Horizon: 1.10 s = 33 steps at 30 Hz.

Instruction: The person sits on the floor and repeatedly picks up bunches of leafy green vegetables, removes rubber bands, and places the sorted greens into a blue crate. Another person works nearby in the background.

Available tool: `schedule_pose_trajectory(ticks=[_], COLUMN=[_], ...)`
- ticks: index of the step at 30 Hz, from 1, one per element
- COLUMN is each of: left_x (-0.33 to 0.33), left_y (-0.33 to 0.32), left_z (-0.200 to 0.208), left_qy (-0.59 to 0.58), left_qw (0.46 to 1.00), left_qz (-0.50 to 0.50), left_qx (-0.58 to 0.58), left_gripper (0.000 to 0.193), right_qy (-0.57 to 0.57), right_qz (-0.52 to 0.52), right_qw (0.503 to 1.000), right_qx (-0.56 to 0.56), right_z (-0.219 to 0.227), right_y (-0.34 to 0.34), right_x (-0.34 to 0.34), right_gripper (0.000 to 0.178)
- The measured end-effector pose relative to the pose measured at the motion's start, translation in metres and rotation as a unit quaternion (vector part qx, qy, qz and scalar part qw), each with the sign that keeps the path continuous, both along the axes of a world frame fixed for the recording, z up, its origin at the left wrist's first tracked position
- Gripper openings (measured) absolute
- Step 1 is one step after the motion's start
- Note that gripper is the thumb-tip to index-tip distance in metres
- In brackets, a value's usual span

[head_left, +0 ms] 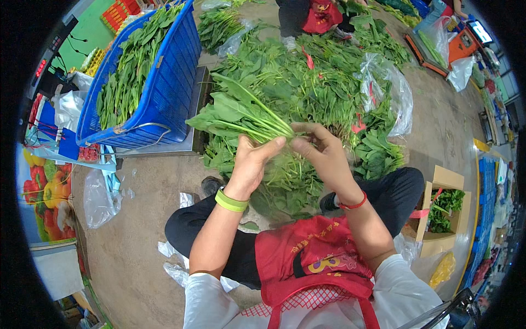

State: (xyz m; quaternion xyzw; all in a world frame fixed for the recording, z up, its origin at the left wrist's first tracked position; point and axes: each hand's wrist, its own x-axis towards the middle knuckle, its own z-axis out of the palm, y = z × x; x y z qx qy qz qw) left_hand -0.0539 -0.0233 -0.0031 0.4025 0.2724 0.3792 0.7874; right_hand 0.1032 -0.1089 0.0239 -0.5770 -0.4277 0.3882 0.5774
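My left hand (253,159) is closed around a bunch of leafy greens (241,112), which look like spinach. Its leaves point to the upper left, and the pale stem ends come together by my thumb. My right hand (323,151) is at those stem ends, thumb and forefinger curled and pinching at the tips. Both hands are above a wide heap of the same greens (263,66) on the floor in front of my crossed legs. Pinkish root ends show in the heap to the right of my right hand.
A blue crate (170,71) of greens stands on a metal platform (192,134) at the left. Clear plastic bags (402,98) lie at the heap's right edge. A cardboard box (438,241) with greens is by my right knee. Another person (298,19) is beyond the heap.
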Motion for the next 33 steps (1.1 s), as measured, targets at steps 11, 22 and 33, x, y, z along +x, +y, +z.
schedule_pose_trajectory(ticks=[11,22,33], left_x=[0.0,0.0,-0.013], left_y=[-0.005,-0.01,0.016], left_z=[-0.011,-0.002,-0.034], left_qy=[-0.13,-0.087,-0.235], left_qw=[0.988,0.991,0.932], left_qz=[0.019,-0.032,0.058], left_qx=[-0.087,-0.094,-0.271], left_gripper=[0.048,0.053,0.042], right_qy=[-0.201,0.031,0.131], right_qz=[-0.005,-0.064,-0.111], right_qw=[0.978,0.997,0.985], right_qx=[0.056,-0.009,0.008], right_z=[-0.004,-0.003,0.023], right_y=[0.0,0.012,0.018], right_x=[0.009,0.035,0.093], right_gripper=[0.023,0.026,0.022])
